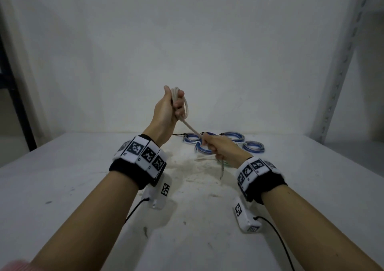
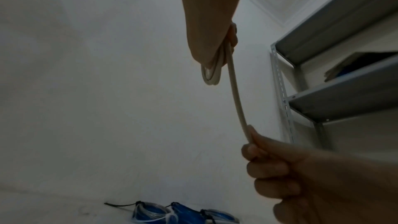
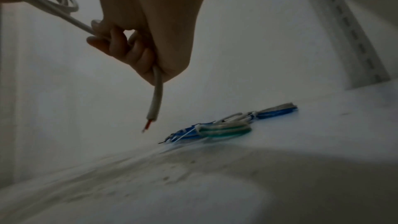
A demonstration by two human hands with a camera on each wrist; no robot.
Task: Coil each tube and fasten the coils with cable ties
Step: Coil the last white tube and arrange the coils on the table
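A beige tube [image 1: 190, 126] stretches between both hands above the white table [image 1: 83, 187]. My left hand [image 1: 169, 106] is raised and grips a small coil of that tube [image 2: 212, 76]. Lower and to the right, my right hand [image 1: 216, 148] grips the tube's free stretch [image 3: 64, 16] in a fist. The tube's cut end [image 3: 154, 106], with a red core showing, hangs out below the fist. Several finished coils, blue and clear [image 1: 233, 136], lie on the table behind the hands, tied with cable ties; one coil is green [image 3: 226, 131].
A grey metal shelf rack [image 2: 323, 74] stands at the right of the table. A white wall [image 1: 187, 42] closes the back. A black cable tie tail [image 2: 118, 204] sticks out left of the coils. The table's middle is scuffed and dirty [image 1: 197, 167].
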